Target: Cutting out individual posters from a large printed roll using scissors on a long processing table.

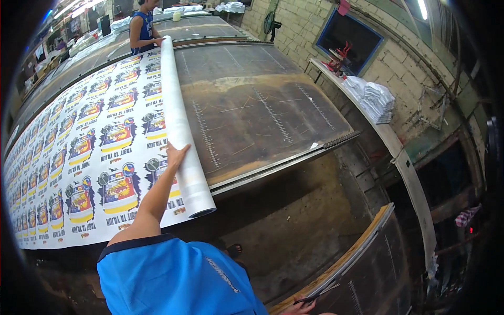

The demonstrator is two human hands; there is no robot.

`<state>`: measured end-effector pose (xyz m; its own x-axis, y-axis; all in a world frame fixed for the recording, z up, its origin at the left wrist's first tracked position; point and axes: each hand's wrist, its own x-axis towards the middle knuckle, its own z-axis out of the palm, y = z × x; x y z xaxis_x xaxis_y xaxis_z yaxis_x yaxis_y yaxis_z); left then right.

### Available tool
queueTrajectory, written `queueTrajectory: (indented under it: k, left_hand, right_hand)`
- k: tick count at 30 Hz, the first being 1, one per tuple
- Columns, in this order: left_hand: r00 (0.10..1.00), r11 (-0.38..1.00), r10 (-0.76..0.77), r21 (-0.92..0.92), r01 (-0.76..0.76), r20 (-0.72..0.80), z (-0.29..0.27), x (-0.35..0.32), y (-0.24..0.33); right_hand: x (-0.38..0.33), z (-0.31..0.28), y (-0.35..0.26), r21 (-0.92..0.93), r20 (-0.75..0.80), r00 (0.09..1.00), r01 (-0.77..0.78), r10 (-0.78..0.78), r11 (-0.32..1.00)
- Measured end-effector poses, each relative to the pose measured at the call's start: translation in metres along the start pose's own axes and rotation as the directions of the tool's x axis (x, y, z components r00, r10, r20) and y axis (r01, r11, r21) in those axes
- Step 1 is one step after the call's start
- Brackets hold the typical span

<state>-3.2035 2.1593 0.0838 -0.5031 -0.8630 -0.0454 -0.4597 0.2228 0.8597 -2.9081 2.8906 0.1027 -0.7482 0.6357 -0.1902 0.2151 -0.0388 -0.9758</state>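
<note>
A long white roll (181,115) lies across the table, its open end towards me. It joins a wide white sheet (58,173) printed with rows of colourful repeated designs, spread to the left. My left hand (177,156) grips the roll's left side near this end, thumb on top. At the bottom edge my right hand (303,307), partly cut off, is closed on scissors (323,292) with dark handles and thin metal blades, beside a second table's edge. Across the table a person in a blue sleeveless top (140,29) has a hand on the roll's far end.
The dark worktable (252,115) has ruler-like marks and a metal front edge. A second dark table (373,262) stands at the lower right. Folded white stacks (375,100) lie on a narrow ledge along the block wall. A fan (270,23) hangs at the back.
</note>
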Motion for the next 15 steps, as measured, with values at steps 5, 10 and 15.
queueTrajectory:
  k: [5, 10, 15]
  left_hand:
    - [0.995, 0.995, -0.024, 0.098, 0.015, 0.092, 0.128, -0.063, 0.097]
    - [0.997, 0.969, 0.071, -0.238, -0.061, 0.032, 0.237, -0.085, 0.134]
    - [0.993, 0.964, 0.113, -0.248, -0.098, 0.046, 0.34, -0.118, 0.202]
  right_hand:
    - [0.165, 0.079, -0.067, -0.025, -0.07, 0.959, 0.275, -0.276, 0.961]
    - [0.296, 0.171, -0.146, 0.133, 0.137, 0.926, 0.335, -0.352, 0.933]
    - [0.417, 0.226, -0.144, 0.102, 0.418, 0.829, 0.363, -0.371, 0.926]
